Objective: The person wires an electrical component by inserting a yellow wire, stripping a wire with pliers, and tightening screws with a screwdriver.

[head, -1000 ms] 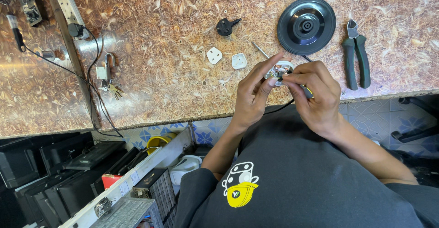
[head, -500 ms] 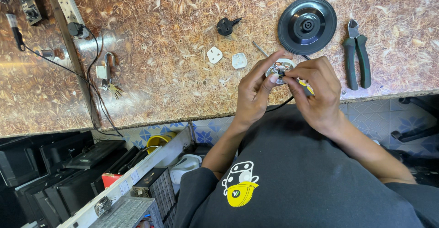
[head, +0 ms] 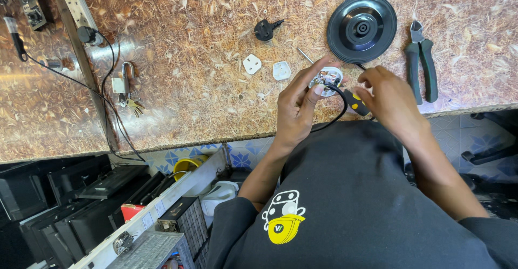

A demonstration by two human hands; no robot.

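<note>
Left hand (head: 295,107) is closed in a pinch around an opened white plastic plug (head: 326,79), held just above the near edge of the speckled chipboard bench (head: 189,96); a black cable (head: 339,110) loops down from it. Right hand (head: 389,99) is curled tight on a yellow-and-black screwdriver (head: 356,100), its tip at the plug. Beyond lie two white cover pieces (head: 266,67) and a thin metal rod (head: 304,56). Farther off: a round glossy black base (head: 361,28), dark-handled pliers (head: 421,58), and a black plug (head: 265,30).

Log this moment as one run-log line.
left hand: holds opened white plug | right hand: holds yellow-and-black-handled screwdriver at plug | black pliers: on bench
</note>
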